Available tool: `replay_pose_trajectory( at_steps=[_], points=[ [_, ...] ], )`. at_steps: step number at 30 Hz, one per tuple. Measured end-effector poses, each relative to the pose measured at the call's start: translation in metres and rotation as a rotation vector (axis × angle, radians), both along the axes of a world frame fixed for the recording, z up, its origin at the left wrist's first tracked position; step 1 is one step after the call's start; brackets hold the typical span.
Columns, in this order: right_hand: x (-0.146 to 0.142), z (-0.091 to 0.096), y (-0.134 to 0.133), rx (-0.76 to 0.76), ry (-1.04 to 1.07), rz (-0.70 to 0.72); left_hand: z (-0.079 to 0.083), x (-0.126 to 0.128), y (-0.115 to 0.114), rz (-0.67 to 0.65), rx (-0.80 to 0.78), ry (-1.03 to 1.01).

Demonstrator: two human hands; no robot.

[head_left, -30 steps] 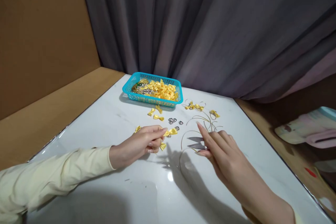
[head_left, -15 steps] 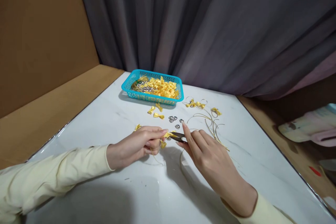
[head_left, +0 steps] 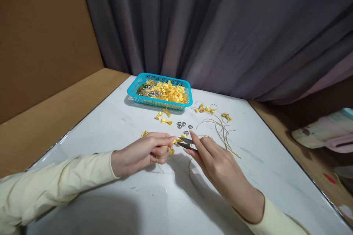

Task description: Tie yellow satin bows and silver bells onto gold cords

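My left hand is closed, pinching a yellow ribbon bow between thumb and fingers; a thin gold cord hangs below it. Dark thread snips are gripped in my right hand, their blades parted and pointing left at the yellow ribbon by my left fingertips. What exactly lies between the blades is too small to tell. Just beyond the snips lie several silver heart-shaped beads. Loose yellow bows rest behind my left hand.
A blue plastic basket at the back of the white table holds yellow bows, silver beads and a gold cord bundle. Finished-looking bow pieces with cord loops and loose gold cords lie to the right. A grey curtain hangs behind.
The snips' blades have spread a little wider beside the ribbon. The cord end below my left hand has swung slightly left. Both hands stay in nearly the same place.
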State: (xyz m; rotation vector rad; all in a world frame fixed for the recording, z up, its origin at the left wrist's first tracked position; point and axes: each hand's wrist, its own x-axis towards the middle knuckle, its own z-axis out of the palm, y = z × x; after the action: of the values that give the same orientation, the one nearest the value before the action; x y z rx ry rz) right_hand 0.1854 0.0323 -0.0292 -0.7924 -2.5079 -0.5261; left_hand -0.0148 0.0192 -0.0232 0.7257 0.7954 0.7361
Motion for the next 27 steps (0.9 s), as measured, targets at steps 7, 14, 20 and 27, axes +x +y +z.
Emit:
replay_pose_trajectory(
  at_steps=[7, 14, 20, 27],
  points=[
    [0.0002, -0.0043, 0.0020, -0.073, 0.065, -0.028, -0.0012, 0.0001, -0.0006, -0.024, 0.014, 0.004],
    [0.0003, 0.0002, -0.0016, -0.238, 0.071, -0.043, -0.0033, 0.0004, -0.0024, -0.010, 0.121, 0.155],
    [0.0007, 0.0012, -0.0008, -0.313, 0.112, -0.067, -0.0021, 0.0007, -0.0031, -0.017, 0.263, 0.273],
    [0.0012, -0.0008, 0.0003, -0.392, 0.169, -0.049, -0.0004, -0.0004, -0.0024, -0.100, 0.200, 0.154]
  ],
)
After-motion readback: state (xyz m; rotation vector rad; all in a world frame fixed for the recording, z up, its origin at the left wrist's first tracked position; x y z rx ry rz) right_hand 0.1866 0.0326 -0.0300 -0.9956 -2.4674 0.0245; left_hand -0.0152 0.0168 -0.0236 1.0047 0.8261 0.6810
